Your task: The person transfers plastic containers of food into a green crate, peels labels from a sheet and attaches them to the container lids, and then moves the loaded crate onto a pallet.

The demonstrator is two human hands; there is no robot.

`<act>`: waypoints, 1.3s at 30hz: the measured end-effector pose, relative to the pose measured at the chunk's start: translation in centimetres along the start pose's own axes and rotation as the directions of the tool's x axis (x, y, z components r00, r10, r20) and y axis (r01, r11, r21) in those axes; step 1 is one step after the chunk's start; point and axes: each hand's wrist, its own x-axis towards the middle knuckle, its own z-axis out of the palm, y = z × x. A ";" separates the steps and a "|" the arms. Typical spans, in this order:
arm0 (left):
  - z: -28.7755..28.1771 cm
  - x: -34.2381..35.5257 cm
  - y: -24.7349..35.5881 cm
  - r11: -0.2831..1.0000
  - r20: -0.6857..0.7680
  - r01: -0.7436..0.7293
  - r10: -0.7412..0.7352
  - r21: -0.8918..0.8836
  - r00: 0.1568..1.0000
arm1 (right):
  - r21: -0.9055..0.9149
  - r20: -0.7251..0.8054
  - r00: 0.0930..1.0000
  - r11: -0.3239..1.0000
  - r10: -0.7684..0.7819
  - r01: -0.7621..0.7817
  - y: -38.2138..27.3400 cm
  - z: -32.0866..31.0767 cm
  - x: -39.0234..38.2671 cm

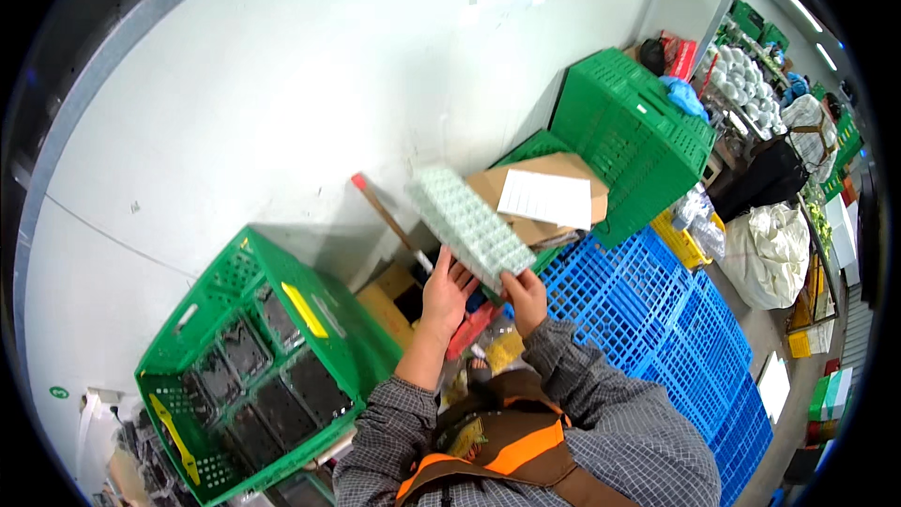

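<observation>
A pale green-white slab [469, 225] with rows of small bumps or cells is held tilted in front of me; its exact kind I cannot tell. My right hand [527, 300] grips its near right corner, thumb on top. Under its near left edge, my left hand [447, 296] supports it with the palm turned up and the fingers partly hidden. Behind the slab, brown cardboard [563, 167] and a white lined sheet [546, 199] lie on a green crate.
At left, a tilted green crate [357, 343] holds several black trays [314, 383]. Blue plastic pallets [648, 296] lie at right, beside a large green crate [633, 131]. A red-tipped stick [380, 207] leans by the white wall [310, 84]. White sacks [770, 258] stand farther right.
</observation>
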 end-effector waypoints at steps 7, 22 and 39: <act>-3.8 2.6 -4.3 0.988 -0.183 -0.078 0.102 0.132 0.978 | 0.054 0.149 0.948 0.955 0.281 -0.292 2.5 -5.9 -2.0; 3.1 13.2 -3.6 0.906 0.074 -0.197 0.183 0.375 0.980 | 0.463 -0.259 0.690 0.714 0.676 -0.525 5.6 -19.7 20.6; -34.4 -13.1 -21.8 0.731 -0.817 0.643 -0.214 0.229 0.535 | -0.742 -0.545 0.500 -0.110 0.673 -0.661 43.8 -31.8 -1.0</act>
